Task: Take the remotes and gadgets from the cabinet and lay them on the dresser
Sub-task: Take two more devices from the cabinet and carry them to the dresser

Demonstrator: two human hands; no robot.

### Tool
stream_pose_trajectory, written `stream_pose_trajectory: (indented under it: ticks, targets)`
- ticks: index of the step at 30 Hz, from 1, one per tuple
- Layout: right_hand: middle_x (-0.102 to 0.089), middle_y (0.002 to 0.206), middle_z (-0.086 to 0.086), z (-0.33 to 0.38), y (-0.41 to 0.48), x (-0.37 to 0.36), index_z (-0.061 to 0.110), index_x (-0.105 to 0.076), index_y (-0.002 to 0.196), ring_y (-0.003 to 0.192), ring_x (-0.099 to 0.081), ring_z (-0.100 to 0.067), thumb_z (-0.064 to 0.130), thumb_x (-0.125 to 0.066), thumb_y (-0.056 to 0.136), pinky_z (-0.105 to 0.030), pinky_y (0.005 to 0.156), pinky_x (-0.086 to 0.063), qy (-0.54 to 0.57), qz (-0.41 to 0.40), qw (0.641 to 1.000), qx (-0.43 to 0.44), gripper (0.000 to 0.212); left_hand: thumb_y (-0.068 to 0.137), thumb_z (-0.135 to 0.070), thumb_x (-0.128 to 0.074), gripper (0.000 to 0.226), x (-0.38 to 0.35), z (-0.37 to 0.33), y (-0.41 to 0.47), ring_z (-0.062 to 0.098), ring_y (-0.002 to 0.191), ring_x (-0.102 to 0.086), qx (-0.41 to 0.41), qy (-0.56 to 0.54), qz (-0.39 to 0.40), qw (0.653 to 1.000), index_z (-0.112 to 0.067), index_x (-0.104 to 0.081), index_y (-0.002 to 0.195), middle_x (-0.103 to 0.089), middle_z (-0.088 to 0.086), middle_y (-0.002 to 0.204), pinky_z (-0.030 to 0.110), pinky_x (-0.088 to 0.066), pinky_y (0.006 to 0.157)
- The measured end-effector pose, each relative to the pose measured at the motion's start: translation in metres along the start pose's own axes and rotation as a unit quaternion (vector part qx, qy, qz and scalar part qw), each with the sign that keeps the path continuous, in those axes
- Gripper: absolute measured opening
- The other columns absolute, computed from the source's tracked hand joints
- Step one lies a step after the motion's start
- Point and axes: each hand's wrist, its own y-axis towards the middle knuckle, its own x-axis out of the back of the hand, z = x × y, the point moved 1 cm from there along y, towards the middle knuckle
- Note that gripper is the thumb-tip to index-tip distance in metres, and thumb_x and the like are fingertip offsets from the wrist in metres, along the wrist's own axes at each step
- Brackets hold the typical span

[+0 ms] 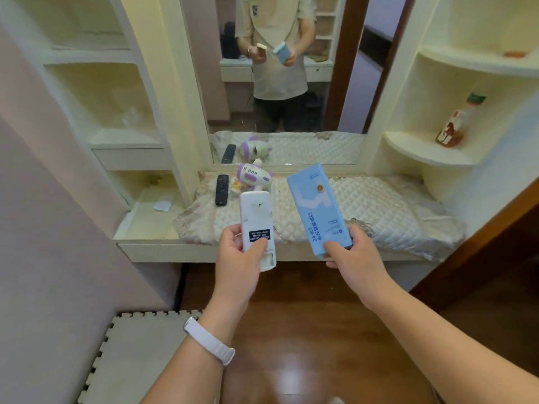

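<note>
My left hand (237, 255) grips a white remote (256, 217), back side up, with a black label and an open battery bay. My right hand (354, 252) holds a light blue box (315, 205) by its near end. Both are held over the front edge of the dresser (379, 211), which is covered with a quilted cloth. On the dresser's left end lie a black remote (222, 190) and a white and purple toy gadget (254, 177).
A mirror (280, 83) behind the dresser reflects a person. Open shelves stand on both sides; the right shelf holds a bottle (455, 123). A scrap of paper (162, 205) lies in the low left shelf. A foam mat (140, 354) covers the floor at left.
</note>
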Motion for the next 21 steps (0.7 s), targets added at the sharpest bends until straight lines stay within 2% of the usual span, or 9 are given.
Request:
stream_pose_trajectory:
  ticks: [3, 7, 10, 12, 15, 18, 21]
  targets:
    - [-0.066, 0.104, 0.003, -0.009, 0.027, 0.006, 0.028, -0.054, 0.099, 0.093, -0.067, -0.027, 0.016, -0.058, 0.09, -0.053, 0.079, -0.057, -0.001, -0.014, 1.0, -0.014, 0.016, 0.088, -0.007, -0.065, 0.027, -0.015, 0.007, 0.029, 0.02, 0.087, -0.072, 0.007, 0.018, 0.01, 1.0, -0.023, -0.051, 0.105, -0.073, 0.004, 0.1, 0.039, -0.06, 0.072]
    - [-0.066, 0.103, 0.005, -0.024, 0.07, 0.009, 0.035, -0.053, 0.097, 0.094, -0.067, -0.026, 0.018, -0.059, 0.089, -0.054, 0.079, -0.057, 0.007, -0.012, 0.999, -0.035, 0.019, 0.089, -0.009, -0.064, 0.026, -0.035, 0.019, 0.064, 0.016, 0.086, -0.072, 0.026, 0.04, 0.007, 0.999, -0.021, -0.052, 0.108, -0.073, 0.002, 0.099, 0.028, -0.056, 0.064]
    - [-0.066, 0.102, 0.001, -0.037, 0.113, 0.009, 0.026, -0.055, 0.1, 0.094, -0.067, -0.031, 0.016, -0.059, 0.089, -0.055, 0.079, -0.056, 0.017, 0.003, 0.999, -0.05, 0.015, 0.089, -0.007, -0.063, 0.023, -0.053, 0.026, 0.097, 0.011, 0.077, -0.071, 0.033, 0.06, -0.016, 0.997, -0.02, -0.053, 0.105, -0.073, 0.001, 0.093, 0.025, -0.055, 0.06]
    - [-0.066, 0.104, 0.002, -0.045, 0.146, 0.011, 0.023, -0.055, 0.102, 0.093, -0.067, -0.028, 0.015, -0.059, 0.089, -0.052, 0.079, -0.058, 0.024, 0.016, 0.998, -0.06, 0.015, 0.088, -0.007, -0.063, 0.022, -0.067, 0.03, 0.122, 0.011, 0.075, -0.071, 0.04, 0.079, -0.033, 0.996, -0.021, -0.053, 0.103, -0.073, 0.0, 0.091, 0.029, -0.058, 0.062]
    - [-0.065, 0.109, 0.002, -0.053, 0.194, 0.023, 0.023, -0.054, 0.106, 0.09, -0.068, -0.018, 0.014, -0.057, 0.091, -0.039, 0.078, -0.06, 0.043, 0.026, 0.996, -0.076, 0.018, 0.087, -0.01, -0.064, 0.024, -0.093, 0.036, 0.16, 0.018, 0.083, -0.071, 0.062, 0.106, -0.053, 0.991, -0.021, -0.054, 0.106, -0.072, 0.002, 0.095, 0.04, -0.059, 0.074]
    - [-0.065, 0.107, 0.004, -0.062, 0.239, 0.039, 0.028, -0.053, 0.101, 0.092, -0.068, -0.019, 0.014, -0.057, 0.09, -0.04, 0.079, -0.06, 0.046, 0.041, 0.994, -0.087, 0.018, 0.087, -0.011, -0.065, 0.025, -0.118, 0.044, 0.196, 0.02, 0.082, -0.07, 0.078, 0.137, -0.071, 0.985, -0.022, -0.053, 0.106, -0.071, 0.004, 0.097, 0.038, -0.057, 0.068]
    - [-0.064, 0.107, 0.005, -0.076, 0.277, 0.052, 0.023, -0.054, 0.102, 0.092, -0.068, -0.018, 0.012, -0.057, 0.089, -0.039, 0.077, -0.06, 0.036, 0.05, 0.993, -0.099, 0.018, 0.086, -0.012, -0.064, 0.025, -0.141, 0.058, 0.226, 0.019, 0.083, -0.069, 0.105, 0.159, -0.09, 0.978, -0.021, -0.052, 0.106, -0.07, 0.004, 0.097, 0.034, -0.055, 0.061]
